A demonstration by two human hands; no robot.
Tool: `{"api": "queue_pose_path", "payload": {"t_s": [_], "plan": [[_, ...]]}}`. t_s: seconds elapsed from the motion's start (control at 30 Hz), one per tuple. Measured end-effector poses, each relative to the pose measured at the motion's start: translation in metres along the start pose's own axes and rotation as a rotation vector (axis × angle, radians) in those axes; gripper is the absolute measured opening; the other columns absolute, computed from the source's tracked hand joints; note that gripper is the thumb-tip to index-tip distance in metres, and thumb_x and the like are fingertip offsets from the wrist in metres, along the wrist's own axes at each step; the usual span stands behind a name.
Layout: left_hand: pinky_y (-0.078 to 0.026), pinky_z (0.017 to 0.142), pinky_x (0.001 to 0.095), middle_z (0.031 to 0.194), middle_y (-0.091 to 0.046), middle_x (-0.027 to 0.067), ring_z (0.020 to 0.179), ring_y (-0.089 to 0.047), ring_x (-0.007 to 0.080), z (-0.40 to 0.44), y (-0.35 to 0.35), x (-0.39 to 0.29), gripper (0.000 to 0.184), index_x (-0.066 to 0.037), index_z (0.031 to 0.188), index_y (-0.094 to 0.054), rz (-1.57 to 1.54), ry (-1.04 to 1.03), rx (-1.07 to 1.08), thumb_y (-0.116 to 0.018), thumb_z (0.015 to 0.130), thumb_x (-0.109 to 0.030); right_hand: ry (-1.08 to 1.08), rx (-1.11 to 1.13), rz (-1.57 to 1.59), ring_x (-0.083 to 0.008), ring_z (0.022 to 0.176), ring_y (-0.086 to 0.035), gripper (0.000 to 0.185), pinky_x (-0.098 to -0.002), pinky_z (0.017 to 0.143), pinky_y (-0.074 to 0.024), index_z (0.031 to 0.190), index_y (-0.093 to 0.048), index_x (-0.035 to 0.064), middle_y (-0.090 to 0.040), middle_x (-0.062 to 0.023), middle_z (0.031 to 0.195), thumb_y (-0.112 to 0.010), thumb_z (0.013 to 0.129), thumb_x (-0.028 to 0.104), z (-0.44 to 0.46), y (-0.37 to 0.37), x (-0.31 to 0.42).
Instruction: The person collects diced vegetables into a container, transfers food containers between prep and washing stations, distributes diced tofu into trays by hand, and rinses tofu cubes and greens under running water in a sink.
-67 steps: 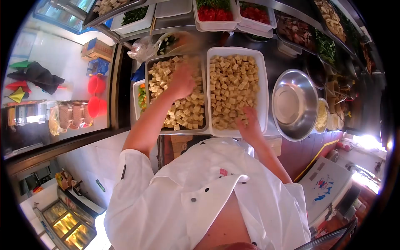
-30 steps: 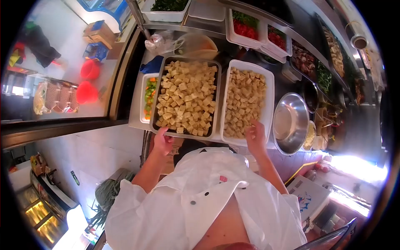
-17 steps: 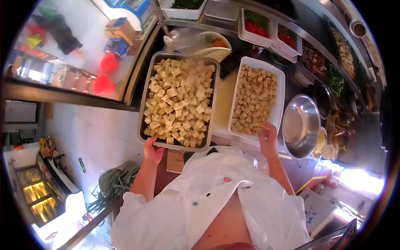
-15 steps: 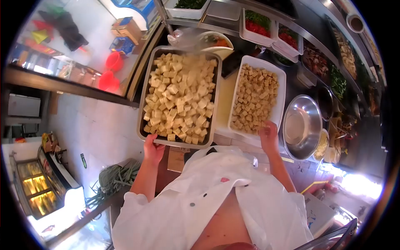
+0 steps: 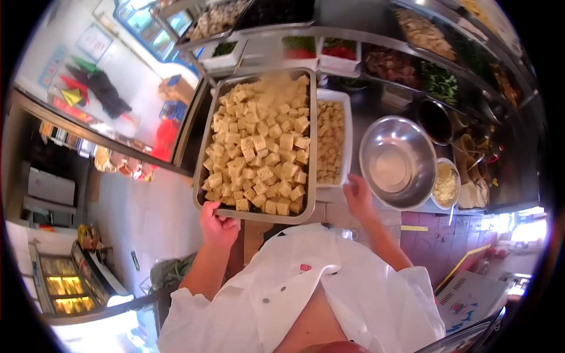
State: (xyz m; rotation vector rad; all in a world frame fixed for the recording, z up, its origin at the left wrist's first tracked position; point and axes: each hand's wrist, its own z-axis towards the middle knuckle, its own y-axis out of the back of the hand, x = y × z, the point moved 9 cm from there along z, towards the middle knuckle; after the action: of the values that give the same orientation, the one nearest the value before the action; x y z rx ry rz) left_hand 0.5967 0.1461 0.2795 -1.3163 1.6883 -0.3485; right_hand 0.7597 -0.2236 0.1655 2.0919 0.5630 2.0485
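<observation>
Right now, the left hand (image 5: 219,228) has its fingers closed on the near rim of the metal tray (image 5: 313,141), close to its near left corner. The metal tray is full of tan food cubes (image 5: 256,159), and its far end looks blurry. It hides the left side of the white tub (image 5: 346,141), which has more tan cubes in it.

The right hand (image 5: 359,199) is by the near right corner of the white tub. Its fingers are bent and a bit blurry, so I cannot tell if they touch the tub or hold it.

The big steel bowl (image 5: 398,163) sits on the counter (image 5: 366,106), just to the right of the white tub. Right of that is a small bowl of pale, chopped food (image 5: 445,185). A dark pot (image 5: 434,122) is on the far right side of the steel bowl.
</observation>
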Motion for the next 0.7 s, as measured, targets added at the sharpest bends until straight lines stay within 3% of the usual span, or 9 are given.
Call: {"api": "queue_pose_path", "payload": {"t_s": [0.13,0.23,0.33,0.37,0.6,0.7], "plan": [[-0.024,0.039,0.0201,0.054,-0.041,-0.009,0.044,-0.036,0.005,0.003,-0.041,0.013,0.026,-0.021,0.064,-0.047,0.028,0.037,0.098,-0.058,0.088,-0.018,-0.041,-0.139,-0.134,-0.0185,0.079,-0.067,0.037,-0.0333,0.072,-0.0552,0.125,-0.059,0.003,-0.068,-0.0118,0.099,-0.067,0.092,0.018,-0.026,0.032,-0.046],[-0.024,0.039,0.0199,0.054,-0.042,-0.0089,0.043,-0.036,0.0051,-0.002,-0.074,0.006,0.026,-0.02,0.064,-0.047,0.058,0.044,0.172,-0.058,0.087,-0.018,-0.022,-0.198,-0.006,-0.0196,0.079,-0.068,0.038,-0.0341,0.072,-0.0555,0.125,-0.06,0.0037,-0.068,-0.0114,0.098,-0.068,0.092,0.02,-0.057,0.041,-0.04],[-0.024,0.039,0.0197,0.054,-0.041,-0.0087,0.044,-0.036,0.0052,-0.002,-0.109,0.007,0.026,-0.02,0.064,-0.047,0.066,0.059,0.22,-0.059,0.087,-0.018,-0.173,-0.252,0.0,-0.02,0.078,-0.068,0.036,-0.0339,0.072,-0.0555,0.123,-0.061,0.0042,-0.068,-0.0112,0.099,-0.069,0.091,0.019,-0.085,0.049,-0.048],[-0.024,0.039,0.0197,0.054,-0.041,-0.0086,0.044,-0.036,0.0052,0.004,-0.129,0.012,0.026,-0.02,0.064,-0.047,0.071,0.063,0.217,-0.059,0.087,-0.017,-0.089,-0.301,-0.068,-0.0184,0.077,-0.068,0.035,-0.0336,0.071,-0.0554,0.121,-0.061,0.0046,-0.069,-0.011,0.099,-0.069,0.091,0.02,-0.087,0.057,-0.047],[-0.028,0.038,0.0183,0.054,-0.042,-0.0042,0.047,-0.044,0.0085,0.1,-0.26,0.052,0.023,-0.016,0.068,-0.048,0.075,0.073,0.335,-0.061,0.087,-0.016,-0.204,-0.249,0.088,-0.0153,0.075,-0.066,0.034,-0.0325,0.067,-0.0543,0.121,-0.06,0.0058,-0.07,-0.0086,0.094,-0.068,0.093,0.023,-0.099,0.062,-0.065],[-0.032,0.039,0.0179,0.057,-0.044,-0.0021,0.049,-0.047,0.0117,0.152,-0.312,0.068,0.018,-0.013,0.073,-0.051,0.065,0.085,0.324,-0.062,0.087,-0.016,-0.196,-0.347,0.063,-0.0151,0.076,-0.067,0.032,-0.0325,0.068,-0.0542,0.119,-0.061,0.0044,-0.07,-0.0068,0.092,-0.067,0.093,0.021,-0.119,0.073,-0.063]]}}
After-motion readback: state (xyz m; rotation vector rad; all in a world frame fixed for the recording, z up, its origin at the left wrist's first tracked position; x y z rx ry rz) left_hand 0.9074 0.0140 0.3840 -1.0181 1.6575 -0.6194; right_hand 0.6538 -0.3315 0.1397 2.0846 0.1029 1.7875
